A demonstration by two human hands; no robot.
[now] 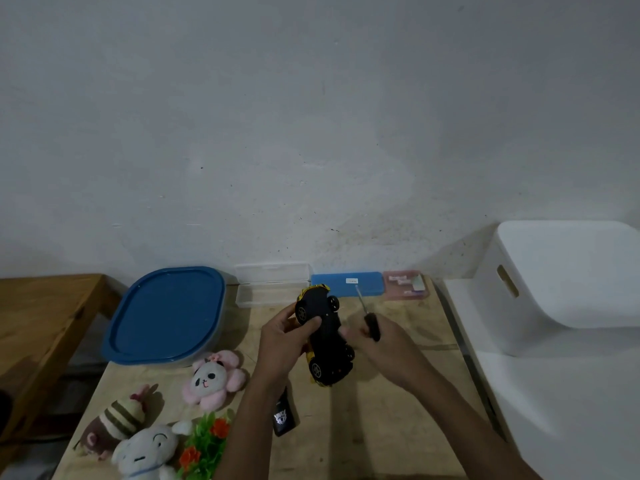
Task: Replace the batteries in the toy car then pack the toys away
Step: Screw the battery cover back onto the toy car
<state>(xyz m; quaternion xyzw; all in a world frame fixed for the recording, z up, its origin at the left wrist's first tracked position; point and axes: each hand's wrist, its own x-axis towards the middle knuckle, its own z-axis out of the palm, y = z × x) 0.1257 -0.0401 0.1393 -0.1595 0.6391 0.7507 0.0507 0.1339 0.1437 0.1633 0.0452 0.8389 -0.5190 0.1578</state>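
The yellow toy car (329, 327) is held above the table with its black underside and wheels facing me. My left hand (282, 341) grips it from the left side. My right hand (384, 344) holds a screwdriver (369, 318) by its black handle, shaft pointing up and away, just right of the car. A black remote control (284, 415) lies on the table below my left forearm. Soft toys sit at the front left: a pink panda flower plush (213, 379), a striped brown plush (110, 422) and a white plush (149, 452).
A container with a blue lid (166, 315) stands at the back left. A clear plastic case (272, 287), a blue case (346, 282) and a pink case (405, 284) line the wall. A white storage bin (561, 282) sits at right. A green plastic plant (204, 445) is at the front.
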